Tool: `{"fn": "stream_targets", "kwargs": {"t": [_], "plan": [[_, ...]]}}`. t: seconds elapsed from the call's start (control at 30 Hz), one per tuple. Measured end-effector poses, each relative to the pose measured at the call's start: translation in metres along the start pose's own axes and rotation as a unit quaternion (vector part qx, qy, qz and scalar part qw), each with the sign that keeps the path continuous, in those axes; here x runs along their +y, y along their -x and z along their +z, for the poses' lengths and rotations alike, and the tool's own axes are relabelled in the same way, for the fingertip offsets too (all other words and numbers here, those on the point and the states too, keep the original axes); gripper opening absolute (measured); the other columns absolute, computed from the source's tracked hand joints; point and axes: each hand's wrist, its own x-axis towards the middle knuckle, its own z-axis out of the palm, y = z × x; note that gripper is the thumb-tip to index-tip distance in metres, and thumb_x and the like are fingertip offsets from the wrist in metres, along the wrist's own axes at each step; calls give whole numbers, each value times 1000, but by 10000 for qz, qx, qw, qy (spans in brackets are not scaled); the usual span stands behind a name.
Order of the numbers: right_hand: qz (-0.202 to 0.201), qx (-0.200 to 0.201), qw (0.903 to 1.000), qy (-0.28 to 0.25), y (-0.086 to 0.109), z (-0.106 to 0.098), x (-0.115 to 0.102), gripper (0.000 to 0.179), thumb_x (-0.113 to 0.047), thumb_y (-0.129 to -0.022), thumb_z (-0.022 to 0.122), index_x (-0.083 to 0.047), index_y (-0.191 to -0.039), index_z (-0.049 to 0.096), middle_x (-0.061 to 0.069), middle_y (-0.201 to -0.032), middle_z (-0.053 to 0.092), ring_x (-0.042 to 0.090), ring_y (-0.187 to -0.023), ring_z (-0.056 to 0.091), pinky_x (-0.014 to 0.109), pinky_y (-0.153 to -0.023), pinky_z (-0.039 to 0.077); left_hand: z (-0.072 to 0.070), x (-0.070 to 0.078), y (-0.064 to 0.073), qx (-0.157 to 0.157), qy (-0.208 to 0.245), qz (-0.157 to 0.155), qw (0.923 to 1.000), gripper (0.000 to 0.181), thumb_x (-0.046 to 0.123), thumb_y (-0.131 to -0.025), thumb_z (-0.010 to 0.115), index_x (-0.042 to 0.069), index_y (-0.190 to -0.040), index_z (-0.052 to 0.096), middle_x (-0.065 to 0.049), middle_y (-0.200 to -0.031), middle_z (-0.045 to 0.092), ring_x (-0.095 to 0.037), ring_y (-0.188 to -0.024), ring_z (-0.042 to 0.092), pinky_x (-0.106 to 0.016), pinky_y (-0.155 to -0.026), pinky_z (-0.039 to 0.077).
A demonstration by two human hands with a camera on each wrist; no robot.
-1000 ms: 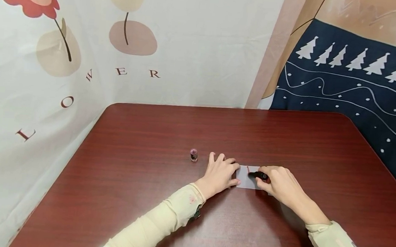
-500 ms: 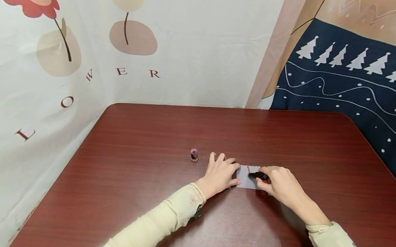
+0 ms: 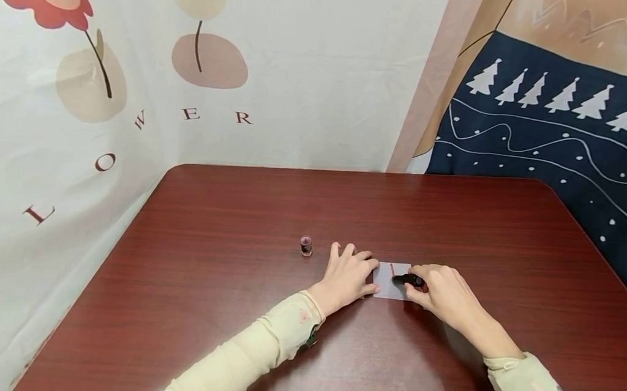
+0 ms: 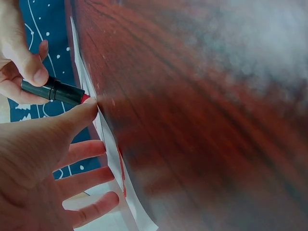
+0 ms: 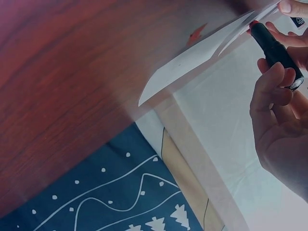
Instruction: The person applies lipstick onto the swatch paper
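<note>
A small white sheet of paper lies on the table, with a red stroke running down from its far edge. My left hand rests spread at the paper's left edge, thumb and fingertips on it. In my right hand I pinch a black lipstick between thumb and fingers. The lipstick's red tip is right at the paper, at the near end of the stroke. In the left wrist view the tip is close by the left thumb.
A small dark, cap-like cylinder with a pinkish top stands left of my left hand. The reddish-brown wooden table backs onto a white printed cloth. A navy cloth with white trees hangs at the right.
The lipstick has crept a little toward me along the paper, and the red stroke looks slightly longer. My left hand stays in place.
</note>
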Motion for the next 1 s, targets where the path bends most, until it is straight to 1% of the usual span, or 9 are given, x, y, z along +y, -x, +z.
{"fn": "stream_targets", "kwargs": {"t": [0.3, 0.53, 0.67, 0.87, 1.0], "plan": [[22, -36, 10000, -16, -1, 0, -2, 6, -10, -73, 67, -9, -76, 63, -11, -61, 50, -1, -50, 40, 20, -44, 35, -1, -2, 2, -41, 16, -36, 10000, 45, 53, -79, 65, 27, -116, 64, 5, -124, 58, -21, -98, 48, -47, -86, 27], [1, -11, 10000, 10, 0, -1, -3, 6, -10, -73, 67, -7, -78, 64, -7, -65, 56, -1, -50, 41, 20, -45, 36, -2, 1, 2, -66, 46, -47, 10000, 45, 52, -80, 65, 27, -117, 64, 4, -125, 57, -21, -100, 48, -49, -88, 27], [39, -8, 10000, 22, 1, -2, -4, 6, -10, -73, 67, -7, -78, 65, -8, -64, 56, -1, -50, 42, 20, -45, 36, -3, 2, 1, -76, 23, -34, 10000, 45, 52, -79, 65, 27, -116, 63, 4, -125, 57, -21, -100, 48, -48, -88, 27], [7, 2, 10000, 32, 3, -3, -5, 8, -10, -72, 68, -6, -79, 66, -6, -66, 58, -1, -51, 43, 21, -46, 38, -3, 3, 2, -59, -60, -32, 10000, 45, 53, -79, 65, 27, -116, 63, 6, -123, 58, -21, -98, 48, -46, -85, 28], [8, 8, 10000, 38, 3, -3, -5, 8, -10, -72, 68, -6, -78, 66, -7, -65, 57, -1, -51, 44, 21, -46, 38, -2, 2, 2, -15, -110, -17, 9999, 45, 54, -79, 64, 27, -116, 63, 6, -123, 58, -20, -98, 48, -45, -84, 28]]}}
